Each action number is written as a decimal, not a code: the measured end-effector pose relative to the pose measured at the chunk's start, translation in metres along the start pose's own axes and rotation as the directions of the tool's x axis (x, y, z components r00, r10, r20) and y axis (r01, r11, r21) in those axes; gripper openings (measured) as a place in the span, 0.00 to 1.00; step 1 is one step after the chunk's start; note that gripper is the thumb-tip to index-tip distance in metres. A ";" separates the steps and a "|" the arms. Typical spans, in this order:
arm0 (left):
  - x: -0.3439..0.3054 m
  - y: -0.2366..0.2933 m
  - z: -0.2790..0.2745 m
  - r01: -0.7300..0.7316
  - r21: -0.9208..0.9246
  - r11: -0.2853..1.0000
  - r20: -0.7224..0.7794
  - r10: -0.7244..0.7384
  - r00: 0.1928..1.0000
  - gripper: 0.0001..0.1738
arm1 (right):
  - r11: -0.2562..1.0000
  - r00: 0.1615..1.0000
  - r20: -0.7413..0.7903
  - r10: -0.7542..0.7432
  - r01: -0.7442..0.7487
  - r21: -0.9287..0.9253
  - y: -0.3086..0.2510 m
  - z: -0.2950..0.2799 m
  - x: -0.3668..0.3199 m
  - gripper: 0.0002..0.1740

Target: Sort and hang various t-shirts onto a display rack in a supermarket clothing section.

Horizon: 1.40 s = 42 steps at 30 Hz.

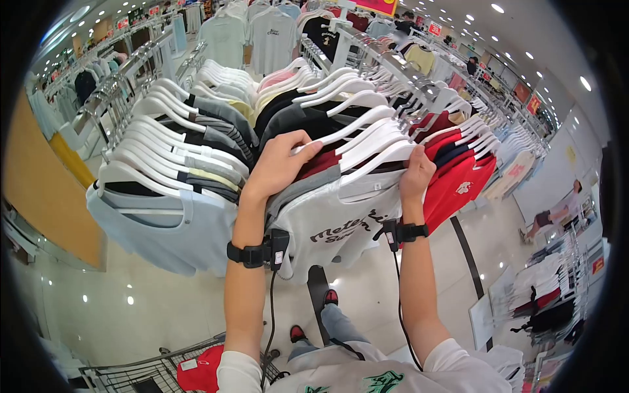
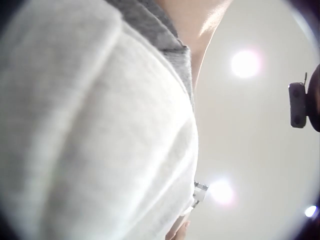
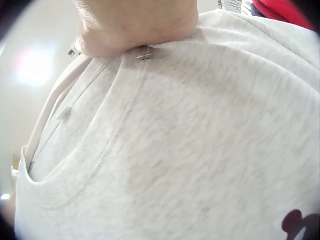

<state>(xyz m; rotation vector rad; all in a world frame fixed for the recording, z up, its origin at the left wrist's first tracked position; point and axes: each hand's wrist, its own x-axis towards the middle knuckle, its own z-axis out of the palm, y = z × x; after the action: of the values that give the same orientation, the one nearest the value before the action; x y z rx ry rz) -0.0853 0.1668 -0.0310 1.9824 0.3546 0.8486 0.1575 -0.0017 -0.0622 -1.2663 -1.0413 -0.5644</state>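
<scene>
A light grey T-shirt (image 1: 337, 213) with dark lettering hangs from a white hanger (image 1: 380, 160) at the front of the middle rack. My right hand (image 1: 417, 173) has its fingers curled around the shirt's shoulder at the hanger's end; in the right wrist view the hand (image 3: 140, 25) overlaps the shoulder seam of the shirt (image 3: 190, 120). On the other side, my left hand (image 1: 282, 160) grips the end of another white hanger (image 1: 357, 126) farther back, its thumb lying along the near side and most fingertips hidden. Dark red and grey garments (image 1: 304, 187) hang just below that hand.
Light blue tops (image 1: 164, 226) hang to the left, red shirts (image 1: 458, 183) to the right. Metal rack rails (image 1: 393, 65) run away from me. A wire shopping cart (image 1: 151, 367) holding a red item (image 1: 202, 368) stands at lower left. A person (image 1: 557, 209) is at far right.
</scene>
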 end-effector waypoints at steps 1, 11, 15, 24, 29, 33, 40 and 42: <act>0.003 0.003 -0.001 -0.035 0.005 0.999 -0.030 0.035 0.999 0.19 | 1.000 1.000 0.010 0.007 -0.007 -0.016 0.001 -0.002 0.000 0.29; 0.004 0.035 -0.023 -0.071 0.254 0.965 -0.179 0.119 0.977 0.18 | 0.998 0.999 0.014 0.052 -0.052 -0.029 -0.005 -0.002 -0.002 0.27; 0.008 0.036 -0.020 -0.107 0.333 0.937 -0.135 0.159 0.978 0.19 | 0.999 0.999 0.004 0.034 -0.034 -0.020 -0.007 0.000 -0.002 0.27; 0.025 0.033 0.005 -0.081 0.551 0.830 0.064 0.055 0.996 0.20 | 1.000 1.000 0.005 0.018 -0.018 -0.021 -0.005 -0.001 -0.003 0.26; 0.025 -0.001 -0.022 -0.044 0.557 0.829 0.222 -0.097 0.970 0.21 | 1.000 0.999 0.013 0.029 -0.029 -0.012 -0.009 -0.001 -0.003 0.28; 0.000 0.001 -0.046 0.016 0.588 0.809 0.275 -0.218 0.936 0.21 | 0.999 0.999 0.039 0.038 -0.037 -0.034 -0.002 -0.005 -0.002 0.28; -0.101 0.013 -0.063 0.067 0.471 0.880 0.200 -0.180 0.963 0.22 | 0.983 0.962 0.203 0.182 -0.184 -0.009 0.054 -0.045 0.005 0.26; -0.135 0.026 -0.055 0.154 0.479 0.864 0.095 -0.225 0.970 0.22 | 0.988 0.981 0.126 0.147 -0.139 -0.067 0.098 -0.051 0.008 0.24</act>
<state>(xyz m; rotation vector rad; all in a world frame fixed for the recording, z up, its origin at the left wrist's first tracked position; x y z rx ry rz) -0.2227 0.1145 -0.0476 2.3908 0.7112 0.5125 0.2584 -0.0232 -0.1019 -1.4319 -1.0378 -0.4080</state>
